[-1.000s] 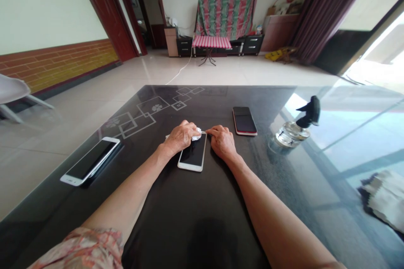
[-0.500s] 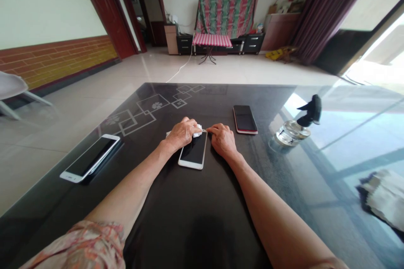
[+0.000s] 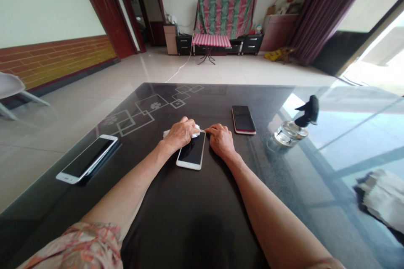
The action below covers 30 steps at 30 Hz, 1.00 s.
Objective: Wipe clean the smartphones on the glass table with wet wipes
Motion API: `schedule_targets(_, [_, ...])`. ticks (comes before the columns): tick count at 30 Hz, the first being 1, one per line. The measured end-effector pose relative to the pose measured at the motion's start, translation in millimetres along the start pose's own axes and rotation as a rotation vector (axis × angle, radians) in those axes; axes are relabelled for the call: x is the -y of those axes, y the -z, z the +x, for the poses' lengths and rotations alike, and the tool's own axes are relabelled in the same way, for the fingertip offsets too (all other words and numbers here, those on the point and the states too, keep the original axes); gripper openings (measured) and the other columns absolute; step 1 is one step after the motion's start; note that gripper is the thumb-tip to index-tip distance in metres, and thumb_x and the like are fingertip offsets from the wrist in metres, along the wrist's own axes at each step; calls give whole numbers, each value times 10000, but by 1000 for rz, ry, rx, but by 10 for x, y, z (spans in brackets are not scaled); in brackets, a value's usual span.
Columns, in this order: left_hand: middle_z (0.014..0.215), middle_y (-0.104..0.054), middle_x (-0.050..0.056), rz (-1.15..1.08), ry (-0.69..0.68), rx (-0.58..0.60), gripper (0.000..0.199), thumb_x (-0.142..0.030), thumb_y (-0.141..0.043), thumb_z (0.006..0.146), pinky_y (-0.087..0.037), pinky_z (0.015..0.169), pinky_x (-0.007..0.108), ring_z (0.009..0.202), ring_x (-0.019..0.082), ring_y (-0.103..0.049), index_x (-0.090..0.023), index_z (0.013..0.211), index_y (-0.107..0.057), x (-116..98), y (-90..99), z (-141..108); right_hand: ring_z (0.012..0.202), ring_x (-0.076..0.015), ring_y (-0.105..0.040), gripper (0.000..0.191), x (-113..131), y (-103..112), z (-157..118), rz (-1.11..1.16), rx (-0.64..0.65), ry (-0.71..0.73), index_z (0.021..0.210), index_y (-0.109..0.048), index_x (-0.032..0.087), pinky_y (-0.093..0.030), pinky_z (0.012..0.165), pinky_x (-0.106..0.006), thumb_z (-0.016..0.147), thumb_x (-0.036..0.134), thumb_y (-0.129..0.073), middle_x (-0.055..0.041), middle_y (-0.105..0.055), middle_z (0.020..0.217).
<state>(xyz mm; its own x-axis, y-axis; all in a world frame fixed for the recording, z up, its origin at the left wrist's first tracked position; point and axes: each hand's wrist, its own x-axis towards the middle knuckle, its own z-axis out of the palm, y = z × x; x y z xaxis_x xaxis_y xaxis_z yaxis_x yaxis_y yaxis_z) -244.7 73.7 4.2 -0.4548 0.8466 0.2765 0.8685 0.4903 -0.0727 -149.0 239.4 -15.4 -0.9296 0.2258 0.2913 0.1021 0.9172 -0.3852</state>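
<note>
A white smartphone (image 3: 191, 151) with a dark screen lies flat on the table in front of me. My left hand (image 3: 182, 133) is closed on a crumpled white tissue (image 3: 195, 132) and presses it against the upper end of the screen. Part of the tissue sticks out to the left of this hand. My right hand (image 3: 221, 138) has its fingers curled, with the fingertips holding the phone's upper right corner. The hands and tissue hide part of the phone's top.
A second white phone (image 3: 88, 157), seemingly resting on something, lies left. A dark phone with a red edge (image 3: 243, 119) lies beyond my right hand. Further right stand a clear spray bottle (image 3: 292, 130) with a black trigger and a crumpled greyish cloth (image 3: 383, 195) on the glossy black table (image 3: 164, 227).
The whole view has shifted slightly, so things sit a little further left. Both hands keep almost the same place at the phone's upper end, the tissue still under the left.
</note>
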Motion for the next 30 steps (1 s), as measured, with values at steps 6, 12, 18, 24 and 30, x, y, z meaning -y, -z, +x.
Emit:
schedule_targets(6, [990, -627, 44, -43, -68, 20, 356, -101, -451, 901, -393, 610, 246, 884, 192, -471, -300, 962, -740, -54, -4, 49, 1032, -222, -530, 397, 0, 1, 1, -10, 2, 9, 1113, -723, 305, -410, 851, -323, 877, 160, -439, -32, -650, 1178])
schedule_targets(12, [952, -627, 45, -21, 16, -2, 322, -112, -466, 889, -399, 625, 244, 835, 177, -465, -264, 883, -749, 191, -6, -63, 1023, -222, -532, 399, 1, 9, 2, -1, 3, 1, 1103, -725, 306, -415, 838, -321, 870, 156, -438, -36, -650, 1172])
schedule_targets(18, [995, -629, 50, -5, -33, 0, 344, -104, -461, 902, -381, 594, 250, 882, 201, -470, -297, 958, -741, -17, 4, -25, 1025, -224, -531, 404, -4, -7, 5, -9, 3, 4, 1117, -721, 315, -413, 844, -328, 869, 157, -443, -32, -649, 1177])
schedule_targets(24, [997, -631, 50, -26, -24, 8, 352, -111, -461, 895, -402, 615, 248, 885, 192, -473, -296, 975, -750, 7, 8, -3, 1027, -223, -529, 398, 3, -1, 1, 0, 0, 4, 1112, -724, 307, -408, 840, -322, 872, 161, -442, -31, -652, 1178])
schedule_targets(30, [961, -630, 53, 12, 2, 2, 340, -127, -440, 908, -414, 648, 249, 844, 181, -469, -261, 905, -752, 186, -18, -27, 1026, -227, -527, 397, 0, 3, 5, 15, 6, 3, 1105, -726, 310, -410, 859, -326, 879, 162, -435, -25, -652, 1172])
